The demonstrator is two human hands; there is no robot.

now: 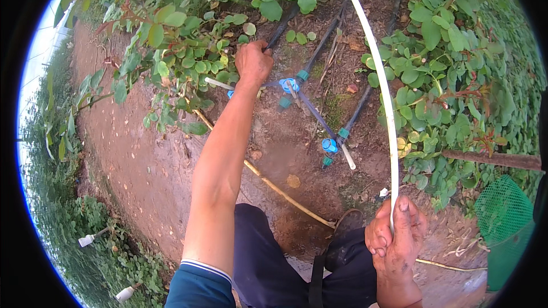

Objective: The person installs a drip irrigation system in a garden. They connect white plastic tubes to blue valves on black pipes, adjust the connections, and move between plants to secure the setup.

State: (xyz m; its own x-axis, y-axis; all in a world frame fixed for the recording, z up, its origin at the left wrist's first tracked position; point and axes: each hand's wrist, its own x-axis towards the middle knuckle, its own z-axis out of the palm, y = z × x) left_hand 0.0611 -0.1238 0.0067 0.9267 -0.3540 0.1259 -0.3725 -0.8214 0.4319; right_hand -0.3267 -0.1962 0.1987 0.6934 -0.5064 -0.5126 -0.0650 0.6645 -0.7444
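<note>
My right hand, soiled at the fingers, is closed round the lower end of a long thin white rod. The rod rises in a curve and leaves the upper edge of the view. My left arm reaches forward, and my left hand is closed at a black drip hose beside the leaves. Its fingertips are partly hidden behind the hand. Just right of that hand lies a blue valve with green collars, joined to another black hose. A second blue valve sits nearer to me.
Leafy bushes line both sides of the brown soil. A bamboo stick lies across the ground to my shoe. Green mesh stands at the right. White-capped stakes show at the lower left.
</note>
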